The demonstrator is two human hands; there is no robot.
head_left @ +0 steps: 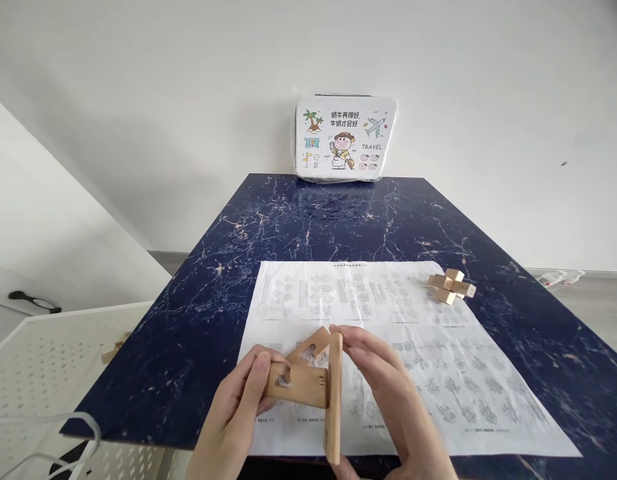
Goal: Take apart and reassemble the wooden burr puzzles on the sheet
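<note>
Bright even daylight, soft shadows, edges warped.

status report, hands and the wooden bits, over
Left hand grips notched pale wooden block; right hand grips upright pale wooden bar, pieces touching. Over white printed paper sheet. Assembled wooden cross puzzle far right, clear of hands.

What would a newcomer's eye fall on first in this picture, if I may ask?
Most striking are the notched wooden pieces, gripped between the left hand and right hand at the near edge of the dark blue marbled table. Under them lies a printed sheet of diagrams, with a small assembled wooden cross at its far right corner. A white case with cartoon pictures stands against the wall at the table's far end.
</note>
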